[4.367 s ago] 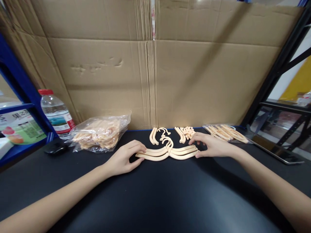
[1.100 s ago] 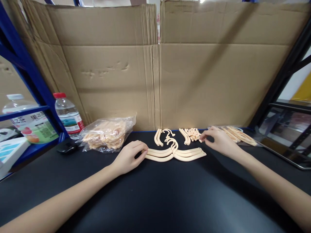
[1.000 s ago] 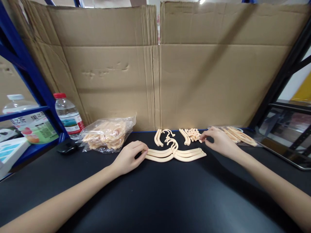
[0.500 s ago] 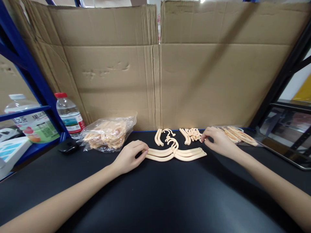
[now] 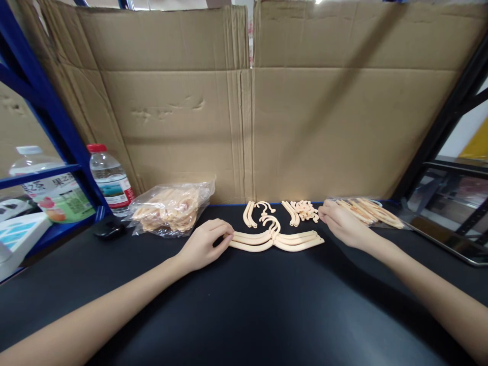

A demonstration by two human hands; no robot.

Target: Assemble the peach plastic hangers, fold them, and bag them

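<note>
Your black table [image 5: 244, 305] runs up to tall cardboard panels [image 5: 183, 127] at the far side, a blue frame [image 5: 46, 114] at left and a black frame [image 5: 440, 129] at right. A red-capped bottle [image 5: 112, 185] stands at far left, beside a clear bag [image 5: 171, 208] of pale pieces.

Both your forearms reach in from the near corners. Your left hand [image 5: 206, 244], thumb beneath the fingers, pinches the left end of the stacked pale hangers [image 5: 273, 241]. Your right hand [image 5: 341, 222] lies palm down, fingers drawn together at the right edge of a pile of small pieces [image 5: 305, 210]; whether it grips one cannot be told.

The hangers lie mid-table, just short of the small pieces, their long axis running left to right, their hooks pointing to the far side and curling left.
</note>
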